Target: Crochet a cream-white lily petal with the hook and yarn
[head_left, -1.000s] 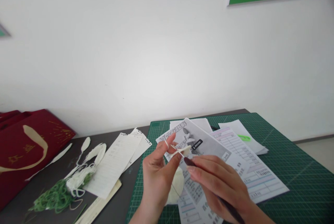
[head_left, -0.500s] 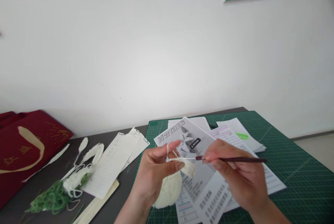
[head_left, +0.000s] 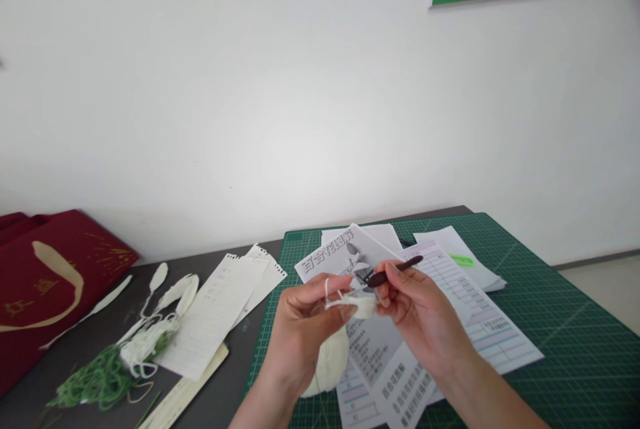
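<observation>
My left hand (head_left: 305,322) pinches a small cream crochet piece (head_left: 361,306), with the cream yarn looped over its forefinger. My right hand (head_left: 420,315) is closed on a dark crochet hook (head_left: 395,270), whose handle points up and to the right while its tip meets the piece. Both hands hover over printed instruction sheets (head_left: 380,355) on a green cutting mat (head_left: 565,322). A cream yarn ball (head_left: 327,365) rests on the mat just under my left hand.
Left of the mat on the dark table (head_left: 85,355) lie lined paper sheets (head_left: 215,312), cream crocheted petals (head_left: 173,292) and a tangle of green and white yarn (head_left: 107,375). A dark red bag (head_left: 45,282) stands at the far left. A white wall rises behind.
The hook's handle swung from pointing level to the right to pointing up and right. My right hand moved in close against the left, and the crochet piece rose slightly.
</observation>
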`<state>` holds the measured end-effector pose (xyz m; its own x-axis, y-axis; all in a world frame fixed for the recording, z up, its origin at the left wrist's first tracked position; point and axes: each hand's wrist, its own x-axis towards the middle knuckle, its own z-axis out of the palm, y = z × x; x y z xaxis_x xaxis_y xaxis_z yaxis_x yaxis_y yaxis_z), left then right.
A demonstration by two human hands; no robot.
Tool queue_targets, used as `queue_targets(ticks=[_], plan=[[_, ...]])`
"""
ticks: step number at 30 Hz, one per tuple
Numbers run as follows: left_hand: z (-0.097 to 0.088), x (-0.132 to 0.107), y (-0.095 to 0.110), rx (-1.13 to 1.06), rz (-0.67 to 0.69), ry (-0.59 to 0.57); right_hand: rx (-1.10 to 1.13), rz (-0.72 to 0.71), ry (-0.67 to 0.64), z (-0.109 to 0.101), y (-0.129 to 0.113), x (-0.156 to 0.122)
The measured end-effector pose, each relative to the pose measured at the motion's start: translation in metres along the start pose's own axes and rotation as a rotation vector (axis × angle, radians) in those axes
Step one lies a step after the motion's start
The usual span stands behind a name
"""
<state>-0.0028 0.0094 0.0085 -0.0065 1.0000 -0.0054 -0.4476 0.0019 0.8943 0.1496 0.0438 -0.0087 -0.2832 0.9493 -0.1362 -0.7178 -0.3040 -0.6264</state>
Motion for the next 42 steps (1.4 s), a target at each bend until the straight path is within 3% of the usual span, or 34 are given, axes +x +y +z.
queue_targets(ticks=[5, 12, 16, 25, 32, 37, 42], plan=[[0.002, 0.002, -0.009, -0.031, 0.012, 0.022, 0.038, -0.028, 0.012, 0.001, 0.009, -0.001], [0.006, 0.006, -0.012, -0.074, -0.037, 0.064, -0.174, -0.363, 0.079, 0.004, 0.022, -0.002], [0.009, 0.002, -0.009, -0.117, -0.114, 0.026, -0.134, -0.251, 0.023, 0.004, 0.023, 0.002], [-0.017, 0.013, 0.021, 0.076, -0.201, -0.294, -0.122, 0.058, -0.107, -0.007, 0.001, 0.014], [-0.039, 0.024, 0.029, 0.504, -0.291, -0.461, -0.153, 0.166, -0.164, -0.007, 0.0, 0.012], [-0.043, 0.024, 0.033, 0.701, -0.217, -0.446, -0.16, 0.193, -0.177, -0.008, -0.005, 0.013], [-0.044, 0.025, 0.034, 0.611, -0.206, -0.47, -0.13, 0.183, -0.164, -0.01, -0.008, 0.013]])
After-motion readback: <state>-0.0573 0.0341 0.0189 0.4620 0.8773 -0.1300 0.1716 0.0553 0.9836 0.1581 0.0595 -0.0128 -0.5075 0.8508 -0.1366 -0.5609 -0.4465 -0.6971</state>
